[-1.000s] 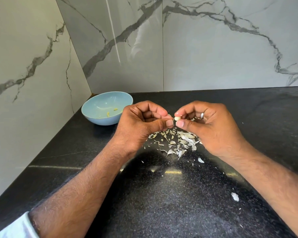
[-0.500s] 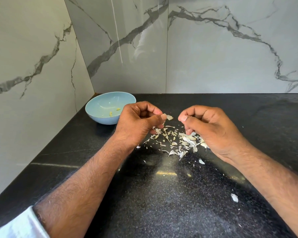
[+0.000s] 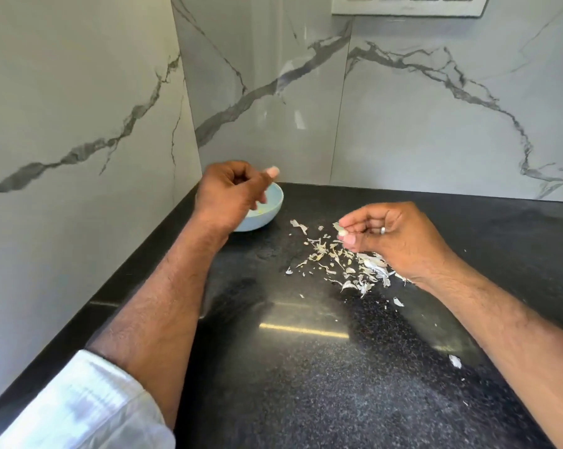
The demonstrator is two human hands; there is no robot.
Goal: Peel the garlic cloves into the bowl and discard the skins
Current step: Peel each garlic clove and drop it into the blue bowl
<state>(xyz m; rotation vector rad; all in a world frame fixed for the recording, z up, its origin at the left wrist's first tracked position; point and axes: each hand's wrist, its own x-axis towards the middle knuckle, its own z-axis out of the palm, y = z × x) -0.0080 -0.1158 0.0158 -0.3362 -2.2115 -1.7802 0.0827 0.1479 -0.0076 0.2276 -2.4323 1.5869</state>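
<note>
My left hand (image 3: 231,192) hovers over the pale blue bowl (image 3: 272,207) at the back left and hides most of it. Its thumb is lifted off the loosely curled fingers, and nothing shows between them. A small yellowish bit lies inside the bowl beside the hand. My right hand (image 3: 393,236) is lower, above the pile of garlic skins (image 3: 341,264). It pinches a small pale garlic clove (image 3: 341,232) with a flake of skin on it, between thumb and fingertips. There is a ring on that hand.
The black speckled counter (image 3: 289,367) meets marble walls at the left and back. Stray skin flakes lie at the right (image 3: 455,361) and near the pile (image 3: 398,302). A switch plate (image 3: 409,4) is on the back wall.
My left hand has moved away from the right, up and back to above the bowl. My right hand stayed over the skin pile, now pinching a small clove. The camera tilted up.
</note>
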